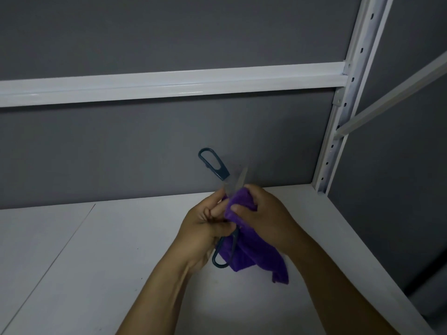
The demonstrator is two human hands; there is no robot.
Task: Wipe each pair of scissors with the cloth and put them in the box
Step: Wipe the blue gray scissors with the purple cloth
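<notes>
scissors (214, 164) splayed open above tabletop (96, 262). Pivot + most of blades buried under purple cloth (256, 257) & my fingers; one blade tip pokes out, blurry. L hand (205, 228) fingers curled round lower handle, R hand (263, 213) pinching cloth round blade. White rack post (348, 97) + rail (169, 85) behind.

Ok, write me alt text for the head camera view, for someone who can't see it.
A left hand grips open, dark-handled scissors near the pivot above a white shelf, while the right hand pinches a purple cloth round a blade.
</notes>
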